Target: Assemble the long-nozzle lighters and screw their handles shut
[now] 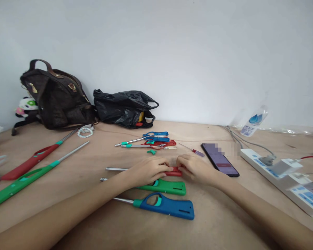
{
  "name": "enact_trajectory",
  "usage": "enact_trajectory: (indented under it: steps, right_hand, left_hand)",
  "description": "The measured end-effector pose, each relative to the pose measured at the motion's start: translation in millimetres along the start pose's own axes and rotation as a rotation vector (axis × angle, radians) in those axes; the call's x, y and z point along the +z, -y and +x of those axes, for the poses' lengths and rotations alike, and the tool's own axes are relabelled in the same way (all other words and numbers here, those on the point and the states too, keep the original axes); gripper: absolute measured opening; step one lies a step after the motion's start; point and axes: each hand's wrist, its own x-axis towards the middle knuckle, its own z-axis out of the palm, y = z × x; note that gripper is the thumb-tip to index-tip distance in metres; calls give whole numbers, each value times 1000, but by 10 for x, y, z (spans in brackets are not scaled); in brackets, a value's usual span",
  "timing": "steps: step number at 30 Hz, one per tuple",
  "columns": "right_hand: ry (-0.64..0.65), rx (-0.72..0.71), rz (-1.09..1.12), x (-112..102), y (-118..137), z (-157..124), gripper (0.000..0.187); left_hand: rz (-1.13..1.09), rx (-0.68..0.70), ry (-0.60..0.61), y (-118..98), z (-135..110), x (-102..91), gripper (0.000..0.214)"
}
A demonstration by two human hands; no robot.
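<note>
My left hand [148, 171] and my right hand [195, 168] meet at the middle of the table, both closed on a red long-nosed lighter [174, 171] lying flat; its metal tube [116, 169] sticks out to the left. Just in front of it lie a green lighter [169, 186] and a blue lighter [167, 205], side by side, untouched. Behind my hands sits a small heap of opened lighter parts [152, 140] in blue, red and teal, with a small screwdriver [194, 150] to its right.
A red lighter [31, 161] and a green lighter [23, 180] lie at the left. A brown bag [58, 99] and black plastic bag [122, 107] stand by the wall. A phone [220, 160], white power strips [284, 175] and a bottle [253, 122] are at the right.
</note>
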Motion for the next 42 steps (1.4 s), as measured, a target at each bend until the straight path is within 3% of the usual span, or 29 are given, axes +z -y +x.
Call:
enact_trajectory:
  steps: [6,12,14,19,24,27,30,32,37,42]
  right_hand:
    - [-31,-70,-350,91,3,16,13]
    - [-42,-102,-425,120,5,44,14]
    - [-51,-19,-426,73,-33,45,15]
    - [-129,375,-641,-22,-332,-15,20]
    - [-53,465,-676,16,-556,-66,18]
    - [-228,499,-411,-76,-558,-57,15]
    - [-472,454,148,-259,-484,-54,14]
    - [-538,355,518,-370,-389,-58,22]
    - [-590,234,1045,-426,-68,-55,25]
    - [-453,107,1066,-298,95,-44,22]
  left_hand:
    - [3,-8,4,-2,7,9,25]
    - [-14,-8,-5,5,10,14,26]
    - [-12,-5,-13,3,9,14,26]
    - [28,12,-12,-4,1,9,23]
    - [61,16,-2,-6,-7,-6,19]
    - [68,9,4,-4,-8,-10,20]
    - [57,7,4,1,-7,-4,20]
    - [48,0,5,1,-4,-1,19]
    - [54,-12,0,-11,-2,-9,18]
    - [67,-8,-11,-11,-14,-6,19]
